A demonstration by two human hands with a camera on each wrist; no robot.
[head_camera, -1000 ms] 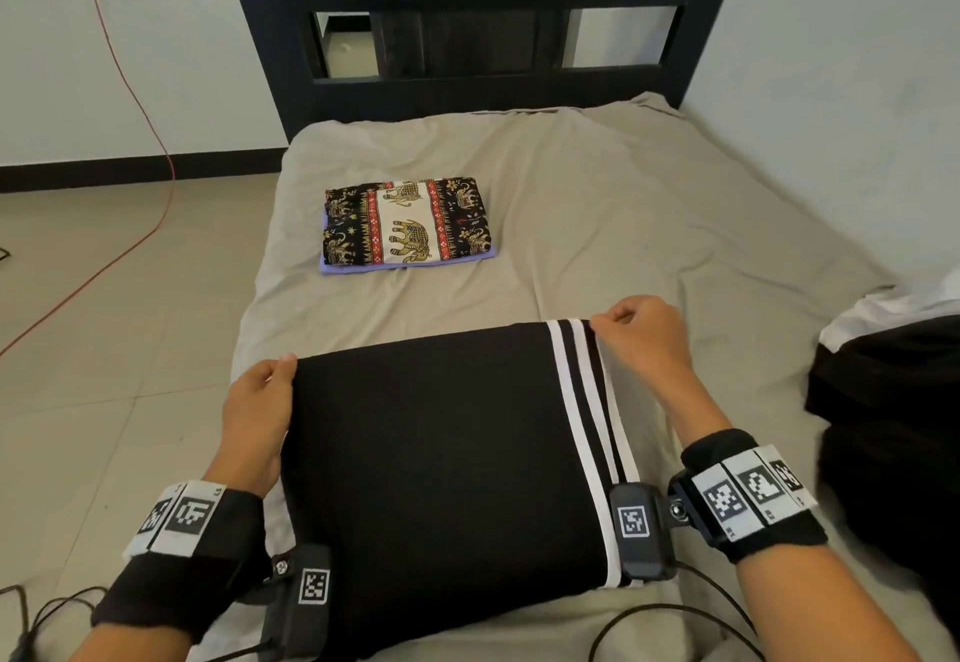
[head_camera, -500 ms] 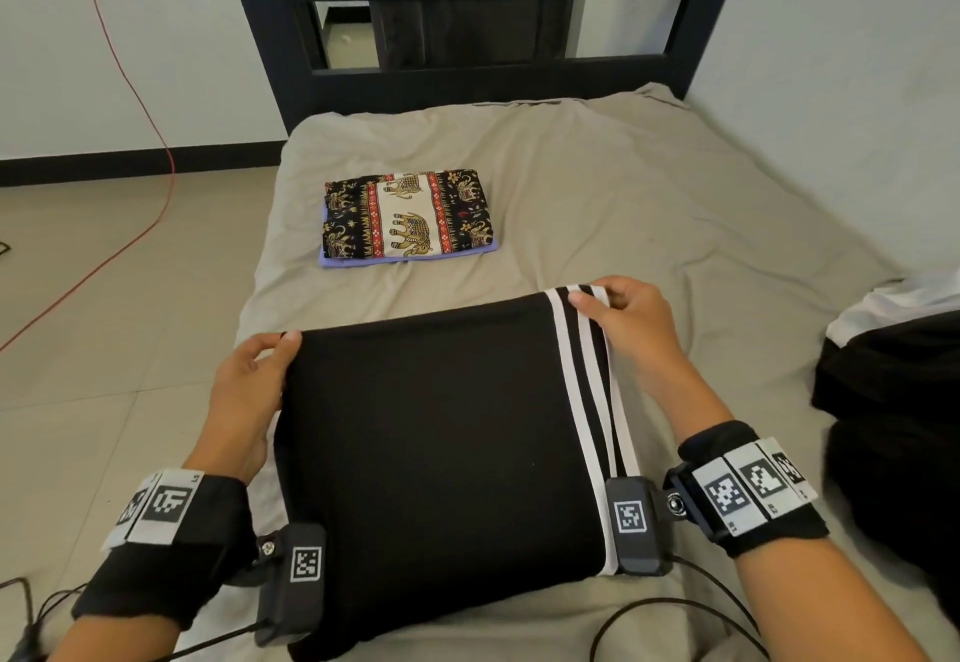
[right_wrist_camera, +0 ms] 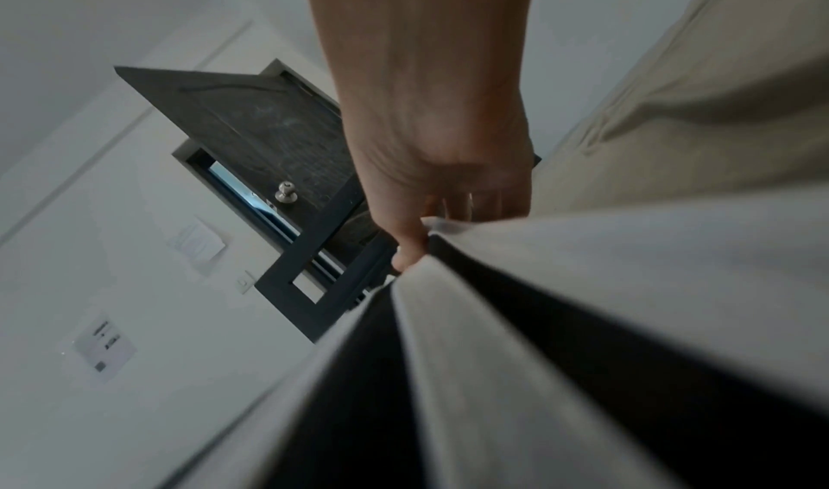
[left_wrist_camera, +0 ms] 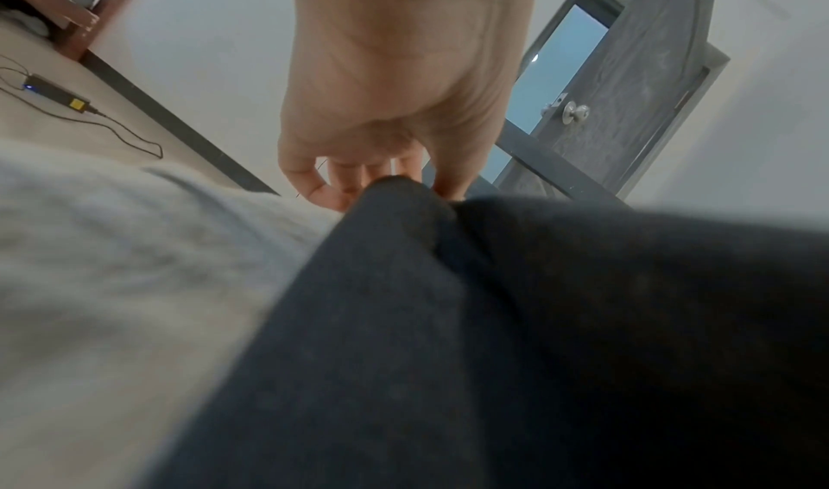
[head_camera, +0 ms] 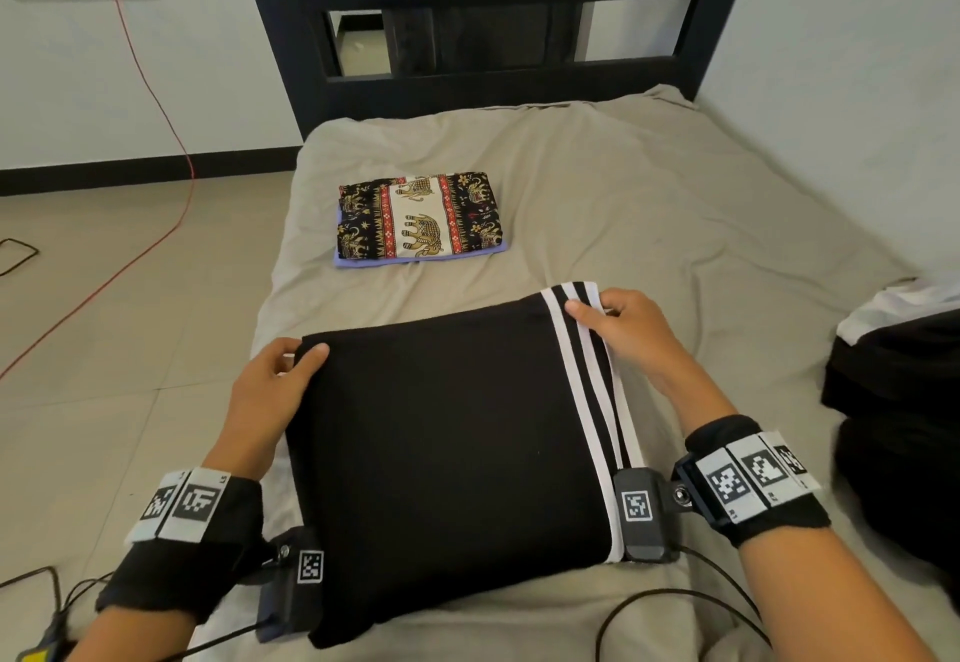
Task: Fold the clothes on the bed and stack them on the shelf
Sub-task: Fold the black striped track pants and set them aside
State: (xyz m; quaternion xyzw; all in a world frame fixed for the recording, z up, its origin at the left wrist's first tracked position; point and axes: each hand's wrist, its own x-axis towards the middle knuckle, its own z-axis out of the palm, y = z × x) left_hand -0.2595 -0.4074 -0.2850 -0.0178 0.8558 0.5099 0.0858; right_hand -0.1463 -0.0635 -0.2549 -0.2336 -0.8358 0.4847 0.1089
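A folded black garment (head_camera: 447, 433) with white side stripes (head_camera: 587, 381) lies on the beige bed sheet (head_camera: 649, 204) in front of me. My left hand (head_camera: 288, 365) pinches its far left corner, thumb on top; the left wrist view shows the fingers (left_wrist_camera: 341, 177) curled round the black fabric (left_wrist_camera: 493, 337). My right hand (head_camera: 608, 318) grips the far right corner at the stripes, also seen in the right wrist view (right_wrist_camera: 421, 234). A folded elephant-print cloth (head_camera: 421, 217) rests on a purple one further up the bed.
A heap of black and white clothes (head_camera: 904, 391) lies at the bed's right edge. The dark headboard (head_camera: 488, 22) stands at the far end, against white walls. A red cable (head_camera: 156, 142) runs across the tiled floor on the left. No shelf is in view.
Both hands have taken hold of the garment's far corners, thumbs now on top, and the far edge has lifted slightly. The head view has tipped a little lower.
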